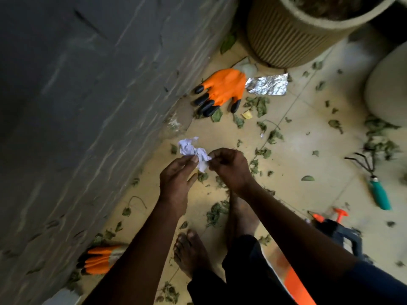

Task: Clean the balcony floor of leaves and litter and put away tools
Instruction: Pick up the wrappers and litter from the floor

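White crumpled paper [194, 151] between left hand [176, 176] and right hand [230, 168].

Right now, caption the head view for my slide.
Left hand and right hand pinch crumpled paper over leaf-littered floor.

Both bare forearms reach forward from the bottom of the view and converge, so the 2 hands meet in the middle. The left hand [176, 176] shows its back, fingers close together and lightly bent, their tips holding one side of a crumpled paper [189, 148], while its thumb sticks out apart underneath. The right hand [230, 167] is bent inward at the wrist, with fingers curled tightly and its fingertips pinching the other side of the paper. The 2 sets of fingertips lie just beside each other
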`<state>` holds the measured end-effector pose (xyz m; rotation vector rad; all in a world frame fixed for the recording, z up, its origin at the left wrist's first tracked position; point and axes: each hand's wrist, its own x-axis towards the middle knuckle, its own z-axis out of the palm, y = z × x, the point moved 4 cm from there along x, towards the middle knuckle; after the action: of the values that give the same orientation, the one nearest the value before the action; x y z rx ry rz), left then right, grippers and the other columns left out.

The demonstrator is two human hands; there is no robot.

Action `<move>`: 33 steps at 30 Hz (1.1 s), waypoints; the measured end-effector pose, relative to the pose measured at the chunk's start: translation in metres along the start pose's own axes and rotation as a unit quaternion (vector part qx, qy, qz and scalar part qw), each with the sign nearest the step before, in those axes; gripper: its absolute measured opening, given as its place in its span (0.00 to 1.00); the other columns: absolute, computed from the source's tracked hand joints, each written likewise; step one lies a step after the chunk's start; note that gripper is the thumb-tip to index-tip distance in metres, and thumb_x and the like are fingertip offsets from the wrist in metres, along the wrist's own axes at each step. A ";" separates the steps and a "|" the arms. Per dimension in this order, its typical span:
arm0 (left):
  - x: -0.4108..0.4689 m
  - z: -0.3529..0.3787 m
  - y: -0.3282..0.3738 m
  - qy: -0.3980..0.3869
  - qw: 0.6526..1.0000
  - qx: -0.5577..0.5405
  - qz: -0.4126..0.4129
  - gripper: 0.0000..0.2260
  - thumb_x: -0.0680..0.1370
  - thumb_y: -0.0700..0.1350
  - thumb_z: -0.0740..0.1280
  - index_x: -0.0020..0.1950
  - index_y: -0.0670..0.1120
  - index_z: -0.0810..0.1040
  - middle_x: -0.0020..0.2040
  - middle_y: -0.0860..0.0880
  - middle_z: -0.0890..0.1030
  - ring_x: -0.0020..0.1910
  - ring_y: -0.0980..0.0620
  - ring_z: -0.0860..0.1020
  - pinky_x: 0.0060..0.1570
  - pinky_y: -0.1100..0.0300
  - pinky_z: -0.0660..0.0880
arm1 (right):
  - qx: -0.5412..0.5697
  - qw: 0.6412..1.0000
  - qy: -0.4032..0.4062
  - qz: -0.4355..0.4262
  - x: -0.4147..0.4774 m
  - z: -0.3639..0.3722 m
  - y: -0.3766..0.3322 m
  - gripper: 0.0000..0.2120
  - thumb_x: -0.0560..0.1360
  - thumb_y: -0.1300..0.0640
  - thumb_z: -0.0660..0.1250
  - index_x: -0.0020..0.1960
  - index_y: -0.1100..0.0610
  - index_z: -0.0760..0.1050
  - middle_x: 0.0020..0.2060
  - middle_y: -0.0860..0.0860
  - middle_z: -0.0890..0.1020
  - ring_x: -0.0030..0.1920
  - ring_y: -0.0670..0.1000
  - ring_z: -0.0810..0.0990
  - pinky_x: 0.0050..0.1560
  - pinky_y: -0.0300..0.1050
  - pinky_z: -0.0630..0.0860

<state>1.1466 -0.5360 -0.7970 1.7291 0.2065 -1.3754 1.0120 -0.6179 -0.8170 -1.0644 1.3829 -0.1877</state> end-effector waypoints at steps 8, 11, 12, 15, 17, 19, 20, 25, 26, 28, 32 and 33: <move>0.012 0.075 0.038 -0.006 0.997 0.074 0.014 0.06 0.75 0.37 0.77 0.41 0.46 0.86 0.46 0.45 0.88 0.50 0.46 0.84 0.57 0.45 0.80 | -0.090 0.995 0.042 0.005 0.005 -0.084 -0.015 0.03 0.76 0.58 0.74 0.48 0.52 0.84 0.36 0.45 0.86 0.31 0.39 0.79 0.37 0.32 0.73; 0.037 0.097 0.064 0.008 0.987 0.142 0.070 0.08 0.71 0.42 0.82 0.38 0.47 0.83 0.40 0.49 0.85 0.44 0.47 0.82 0.46 0.50 0.80 | -0.178 0.979 0.098 0.005 0.034 -0.112 -0.023 0.08 0.77 0.57 0.72 0.55 0.54 0.83 0.41 0.49 0.87 0.34 0.44 0.82 0.37 0.33 0.75; 0.048 0.104 0.072 0.016 0.982 0.168 0.087 0.12 0.68 0.46 0.83 0.41 0.46 0.82 0.40 0.49 0.85 0.43 0.48 0.82 0.44 0.50 0.80 | -0.189 0.976 0.104 0.005 0.047 -0.117 -0.025 0.09 0.77 0.58 0.71 0.56 0.55 0.83 0.42 0.51 0.87 0.35 0.47 0.83 0.38 0.38 0.78; 0.074 0.121 0.084 -0.003 0.959 0.239 0.155 0.28 0.63 0.51 0.84 0.59 0.46 0.79 0.54 0.47 0.86 0.51 0.48 0.85 0.51 0.46 0.83 | -0.257 0.960 0.112 -0.024 0.087 -0.121 -0.029 0.09 0.77 0.58 0.70 0.56 0.54 0.83 0.44 0.54 0.87 0.38 0.53 0.85 0.40 0.44 0.81; 0.089 0.131 0.087 -0.038 0.919 0.323 0.222 0.38 0.64 0.52 0.82 0.71 0.53 0.71 0.63 0.48 0.82 0.59 0.47 0.83 0.59 0.47 0.81 | -0.287 0.950 0.114 -0.044 0.112 -0.118 -0.030 0.12 0.76 0.55 0.71 0.59 0.53 0.82 0.47 0.54 0.87 0.45 0.56 0.86 0.46 0.47 0.82; 0.103 0.146 0.090 -0.106 0.858 0.427 0.266 0.46 0.67 0.49 0.80 0.81 0.56 0.61 0.66 0.45 0.80 0.62 0.44 0.80 0.60 0.53 0.77 | -0.324 0.939 0.106 -0.051 0.132 -0.113 -0.027 0.15 0.77 0.54 0.71 0.63 0.53 0.80 0.52 0.55 0.86 0.51 0.58 0.84 0.51 0.47 0.80; 0.108 0.154 0.092 -0.134 0.822 0.481 0.273 0.49 0.69 0.48 0.80 0.84 0.55 0.56 0.67 0.42 0.80 0.63 0.42 0.79 0.61 0.53 0.76 | -0.364 0.925 0.097 -0.048 0.138 -0.109 -0.024 0.15 0.78 0.54 0.69 0.64 0.54 0.78 0.54 0.56 0.85 0.53 0.58 0.83 0.51 0.47 0.77; 0.129 0.178 0.093 -0.165 0.675 0.650 0.309 0.46 0.75 0.47 0.74 0.85 0.56 0.51 0.67 0.40 0.80 0.63 0.36 0.77 0.62 0.46 0.76 | -0.425 0.896 0.084 -0.098 0.149 -0.100 -0.012 0.12 0.81 0.57 0.64 0.62 0.58 0.76 0.51 0.60 0.83 0.49 0.62 0.83 0.43 0.47 0.72; 0.128 0.179 0.094 -0.166 0.659 0.662 0.317 0.44 0.75 0.46 0.74 0.85 0.57 0.51 0.68 0.41 0.80 0.63 0.36 0.77 0.61 0.46 0.76 | -0.398 0.905 0.096 -0.113 0.147 -0.102 -0.011 0.11 0.80 0.57 0.64 0.60 0.58 0.78 0.50 0.60 0.84 0.48 0.63 0.83 0.43 0.48 0.74; 0.125 0.180 0.095 -0.172 0.649 0.657 0.342 0.44 0.75 0.45 0.73 0.85 0.59 0.52 0.65 0.42 0.81 0.59 0.37 0.79 0.57 0.43 0.77 | -0.302 0.934 0.141 -0.126 0.141 -0.110 -0.012 0.15 0.77 0.55 0.62 0.60 0.57 0.81 0.51 0.60 0.85 0.48 0.63 0.84 0.46 0.49 0.78; 0.121 0.182 0.088 -0.193 0.628 0.656 0.371 0.42 0.77 0.46 0.73 0.85 0.60 0.53 0.67 0.44 0.80 0.62 0.40 0.77 0.58 0.48 0.74 | -0.219 0.929 0.280 -0.103 0.137 -0.149 -0.023 0.20 0.81 0.59 0.60 0.70 0.51 0.77 0.54 0.57 0.80 0.47 0.55 0.79 0.49 0.43 0.75; 0.120 0.183 0.085 -0.206 0.622 0.652 0.381 0.41 0.77 0.46 0.73 0.85 0.60 0.54 0.68 0.45 0.79 0.64 0.41 0.77 0.59 0.48 0.74 | -0.210 0.924 0.307 -0.089 0.141 -0.161 -0.026 0.21 0.81 0.60 0.59 0.72 0.51 0.75 0.54 0.56 0.79 0.46 0.53 0.78 0.48 0.45 0.76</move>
<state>1.1144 -0.7618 -0.8519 1.9527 -2.0326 -1.1376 0.9220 -0.8067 -0.8704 -1.5778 1.9448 -0.3952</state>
